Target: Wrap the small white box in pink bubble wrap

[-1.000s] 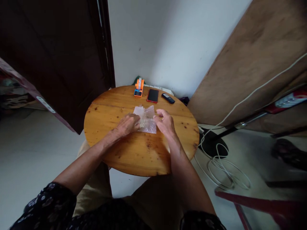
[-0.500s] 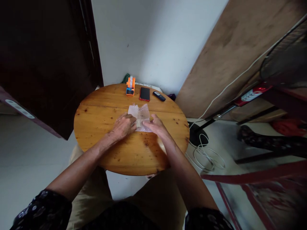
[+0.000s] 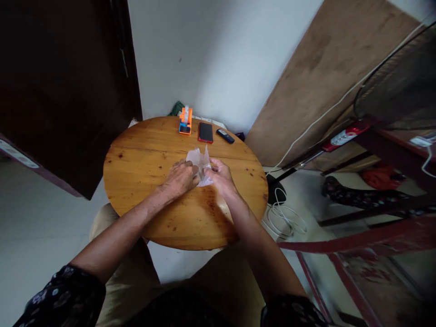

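Observation:
A crumpled sheet of clear bubble wrap (image 3: 202,161) lies on the round wooden table (image 3: 136,181), between my two hands. My left hand (image 3: 184,176) is closed on its left side, fingers curled with the knuckles up. On the other side my right hand (image 3: 221,175) grips the right edge, thumb pressed on the plastic and fingers bent behind it. The top of the sheet sticks up in a fold. Whether anything lies inside the wrap I cannot make out.
Toward the wall stand an orange and blue tape dispenser (image 3: 185,120), a dark phone with a red edge (image 3: 205,132) and a small black remote-like handset (image 3: 225,136). A white cable (image 3: 284,218) coils on the floor at the right, near a red-framed chair (image 3: 334,245).
Both hands have come closer together. The bubble wrap is now narrower and more bunched, with its right part folded upward. The camera view has shifted slightly.

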Motion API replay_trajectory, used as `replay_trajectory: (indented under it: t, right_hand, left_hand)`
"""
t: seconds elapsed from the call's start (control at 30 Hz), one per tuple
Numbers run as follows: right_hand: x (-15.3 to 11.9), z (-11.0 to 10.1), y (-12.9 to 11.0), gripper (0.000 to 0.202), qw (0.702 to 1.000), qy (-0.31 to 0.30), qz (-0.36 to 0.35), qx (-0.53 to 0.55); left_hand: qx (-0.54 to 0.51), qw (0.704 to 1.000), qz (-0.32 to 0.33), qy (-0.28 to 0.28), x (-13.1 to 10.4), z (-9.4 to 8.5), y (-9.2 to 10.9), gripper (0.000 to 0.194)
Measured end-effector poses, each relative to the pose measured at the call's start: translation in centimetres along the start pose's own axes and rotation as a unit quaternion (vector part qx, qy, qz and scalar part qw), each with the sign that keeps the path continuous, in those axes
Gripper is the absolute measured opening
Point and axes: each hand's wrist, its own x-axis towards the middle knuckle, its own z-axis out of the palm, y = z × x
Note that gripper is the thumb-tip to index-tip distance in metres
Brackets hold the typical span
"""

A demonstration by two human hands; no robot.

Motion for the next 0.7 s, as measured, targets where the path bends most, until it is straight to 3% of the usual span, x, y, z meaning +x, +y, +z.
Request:
replay_trajectory:
  t: [0.3,0.4,0.53,0.7]
  right_hand:
    - [-0.4,0.7,-1.5,0.046,1.0,-0.023,-0.002,0.0]
    - [-0.7,0.1,-1.3,0.045,1.0,0.008,0.013,0.013]
    - [-0.8,-0.8,-0.7,0.039,0.995,0.062,0.048,0.065]
    - [-0.5,-1.3,0.5,0.037,0.99,0.075,0.059,0.105]
  left_hand:
    - [-0.072,0.997,-0.006,0.035,-0.1,1.2,-0.7,0.025]
    - [-0.102,0.993,-0.01,0.061,-0.3,1.8,-1.0,0.024]
    - [-0.122,0.988,0.0,0.092,-0.5,2.5,-1.3,0.04]
    - [-0.061,0.992,0.04,0.098,-0.7,2.4,-1.3,0.042]
